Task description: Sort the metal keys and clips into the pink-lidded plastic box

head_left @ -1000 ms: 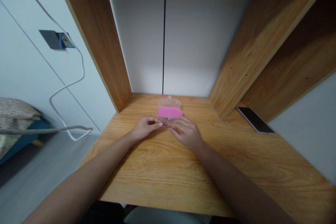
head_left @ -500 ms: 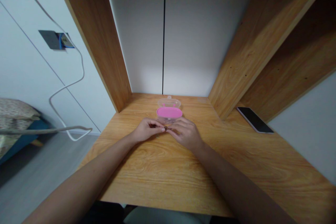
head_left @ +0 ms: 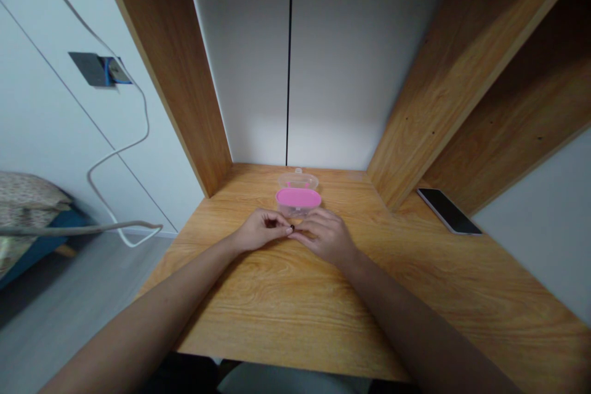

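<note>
My left hand (head_left: 261,231) and my right hand (head_left: 325,237) rest on the wooden desk (head_left: 323,295) with their fingertips pinched together. Between the fingertips sits a tiny dark thing (head_left: 292,228), too small to name. Both hands are closed on it. Just behind the hands stands a small clear box with a pink tray (head_left: 298,198) and an open clear lid (head_left: 298,181).
A black phone (head_left: 449,211) lies on the desk at the right, beside the wooden side panel (head_left: 429,92). A white cable (head_left: 120,148) hangs from a wall socket (head_left: 99,69) at the left. A bed edge (head_left: 28,209) shows far left.
The fingertips of both hands have closed together; the thin dark thing stretched between them a second ago is now bunched into a small dark spot.
</note>
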Available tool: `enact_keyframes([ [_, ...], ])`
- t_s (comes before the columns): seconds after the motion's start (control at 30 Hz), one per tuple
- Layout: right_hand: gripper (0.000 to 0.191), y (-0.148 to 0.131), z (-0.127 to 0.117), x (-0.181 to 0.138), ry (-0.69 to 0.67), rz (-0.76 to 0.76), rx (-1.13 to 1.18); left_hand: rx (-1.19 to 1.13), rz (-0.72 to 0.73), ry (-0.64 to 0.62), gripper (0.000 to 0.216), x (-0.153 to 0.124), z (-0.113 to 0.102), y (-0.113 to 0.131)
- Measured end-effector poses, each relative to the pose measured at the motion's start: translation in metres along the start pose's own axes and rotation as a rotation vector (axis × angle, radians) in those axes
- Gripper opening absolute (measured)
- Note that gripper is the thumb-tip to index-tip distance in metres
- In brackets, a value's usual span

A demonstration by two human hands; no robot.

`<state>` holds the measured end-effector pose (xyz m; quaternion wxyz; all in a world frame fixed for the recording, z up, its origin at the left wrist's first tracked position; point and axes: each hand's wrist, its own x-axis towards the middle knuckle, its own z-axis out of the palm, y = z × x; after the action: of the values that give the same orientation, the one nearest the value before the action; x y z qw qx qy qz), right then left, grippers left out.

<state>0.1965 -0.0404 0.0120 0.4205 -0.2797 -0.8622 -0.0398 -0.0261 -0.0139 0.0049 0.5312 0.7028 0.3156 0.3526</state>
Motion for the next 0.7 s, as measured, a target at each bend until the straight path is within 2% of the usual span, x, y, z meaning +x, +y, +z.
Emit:
enact_keyframes([
  [0.17,0.019,-0.0047,-0.0033,0.0035,0.023,-0.012,0.000,-0.053,-0.022,-0.011,0.034,-0.0005,0.0001,0.0011],
  [0.33,0.017,-0.0028,-0.0015,0.0021,0.012,-0.067,0.013,-0.046,-0.030,-0.037,0.034,-0.0003,-0.0009,-0.0015],
  [0.7,0.016,-0.0033,-0.0021,0.0020,0.020,-0.016,0.023,-0.050,0.001,-0.062,0.031,-0.0013,-0.0017,0.0038],
])
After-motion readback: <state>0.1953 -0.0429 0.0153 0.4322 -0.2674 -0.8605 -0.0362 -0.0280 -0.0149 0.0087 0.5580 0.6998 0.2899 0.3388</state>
